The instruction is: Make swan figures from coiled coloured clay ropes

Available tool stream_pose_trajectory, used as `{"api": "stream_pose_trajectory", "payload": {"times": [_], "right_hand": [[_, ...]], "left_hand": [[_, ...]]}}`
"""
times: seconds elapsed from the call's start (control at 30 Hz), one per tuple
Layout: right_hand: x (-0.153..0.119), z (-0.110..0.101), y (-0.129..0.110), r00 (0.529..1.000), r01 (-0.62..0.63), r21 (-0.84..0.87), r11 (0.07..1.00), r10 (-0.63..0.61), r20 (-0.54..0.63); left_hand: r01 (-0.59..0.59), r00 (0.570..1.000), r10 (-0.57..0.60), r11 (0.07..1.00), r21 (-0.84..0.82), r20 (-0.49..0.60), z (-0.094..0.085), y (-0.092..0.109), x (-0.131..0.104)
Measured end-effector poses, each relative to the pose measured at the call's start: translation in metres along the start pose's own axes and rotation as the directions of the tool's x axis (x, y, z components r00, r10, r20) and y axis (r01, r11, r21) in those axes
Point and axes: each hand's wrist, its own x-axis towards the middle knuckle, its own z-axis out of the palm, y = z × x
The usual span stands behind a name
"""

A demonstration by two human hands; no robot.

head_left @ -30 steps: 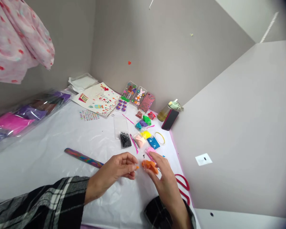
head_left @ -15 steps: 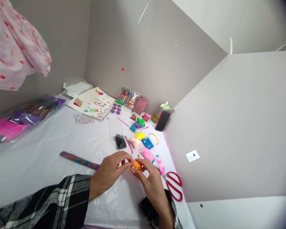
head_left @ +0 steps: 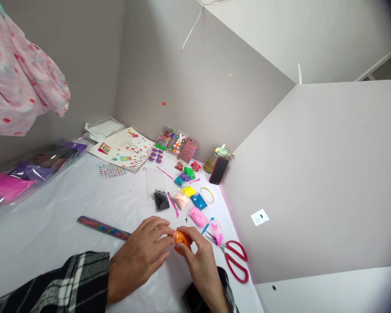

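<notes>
An orange clay packet (head_left: 182, 238) in clear plastic is held between the thumb and fingers of my right hand (head_left: 200, 256). From the left, my left hand (head_left: 143, 250) reaches the packet's plastic end with its fingertips; its fingers are stretched and the thumb stands apart. Just beyond the hands lie a pink clay packet (head_left: 198, 216) and a second pink packet (head_left: 217, 232) with a blue tool (head_left: 206, 228) beside it. Behind my left hand, a multicoloured patterned stick (head_left: 102, 227) lies partly covered.
Red-handled scissors (head_left: 236, 261) lie right of my right hand. Further back are a black packet (head_left: 161, 200), yellow packet (head_left: 188, 191), blue packet (head_left: 199, 201), decorated phone cases (head_left: 179, 142), a phone (head_left: 219, 171) against a jar (head_left: 210, 162), and a sticker sheet (head_left: 125, 148).
My left fingers have loosened from a pinch on the orange packet and spread out. The packet has turned in my right hand. The camera view has shifted slightly.
</notes>
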Motion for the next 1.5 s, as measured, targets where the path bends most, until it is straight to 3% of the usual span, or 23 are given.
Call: {"api": "stream_pose_trajectory", "payload": {"times": [0.13,0.23,0.33,0.43,0.5,0.6,0.73,0.8,0.97,1.03,1.13,1.2,1.27,1.33,1.4,1.5], "right_hand": [[-0.005,-0.006,-0.007,0.995,0.022,-0.038,0.999,-0.019,0.096],[-0.003,-0.012,-0.005,0.995,0.044,-0.095,0.994,-0.035,0.094],[0.004,-0.017,0.012,0.997,0.068,-0.347,0.935,-0.076,-0.009],[0.010,-0.015,0.038,0.977,0.095,-0.599,0.795,-0.191,-0.099],[0.011,-0.006,0.050,0.948,0.164,-0.654,0.739,-0.301,-0.103],[0.010,0.016,0.051,0.906,0.271,-0.623,0.734,-0.413,-0.092],[0.004,0.046,0.031,0.887,0.360,-0.516,0.777,-0.456,-0.068],[0.004,0.053,0.019,0.888,0.383,-0.476,0.792,-0.458,-0.047],[0.008,0.052,0.001,0.889,0.380,-0.417,0.826,-0.450,-0.080],[0.009,0.048,0.000,0.895,0.357,-0.403,0.843,-0.431,-0.110],[0.008,0.046,0.003,0.902,0.319,-0.373,0.871,-0.400,-0.162],[0.007,0.047,0.007,0.903,0.304,-0.351,0.886,-0.385,-0.190],[0.008,0.049,0.012,0.905,0.290,-0.325,0.900,-0.368,-0.215],[0.011,0.053,0.018,0.902,0.271,-0.300,0.915,-0.350,-0.251],[0.014,0.056,0.024,0.896,0.256,-0.284,0.924,-0.337,-0.289],[0.018,0.059,0.031,0.891,0.232,-0.267,0.935,-0.314,-0.326]], "left_hand": [[-0.020,0.998,0.015,0.997,0.079,0.058,0.003,0.004,-0.023],[0.022,0.996,-0.032,0.993,0.117,0.088,-0.010,-0.002,-0.034],[0.077,0.995,-0.092,0.968,0.240,0.050,-0.033,-0.021,-0.036],[0.094,0.987,-0.138,0.909,0.406,0.080,-0.045,-0.047,-0.038],[0.113,0.962,-0.214,0.877,0.467,0.170,-0.043,-0.060,-0.050],[0.131,0.903,-0.311,0.856,0.500,0.296,-0.033,-0.065,-0.085],[0.065,0.869,-0.262,0.901,0.428,0.420,-0.030,-0.052,-0.124],[0.095,0.861,-0.293,0.896,0.434,0.417,-0.031,-0.049,-0.113],[0.218,0.843,-0.432,0.820,0.530,0.320,-0.023,-0.070,-0.023],[0.220,0.854,-0.424,0.819,0.529,0.302,-0.019,-0.078,-0.003],[0.154,0.871,-0.346,0.867,0.474,0.350,-0.014,-0.075,-0.025],[0.101,0.856,-0.291,0.905,0.414,0.427,-0.014,-0.061,-0.065],[0.105,0.854,-0.290,0.909,0.404,0.432,-0.017,-0.043,-0.107],[0.064,0.857,-0.247,0.922,0.382,0.452,-0.022,-0.028,-0.130],[0.042,0.855,-0.221,0.931,0.363,0.470,-0.027,-0.022,-0.127],[0.097,0.835,-0.276,0.925,0.368,0.475,-0.031,-0.031,-0.078]]}}
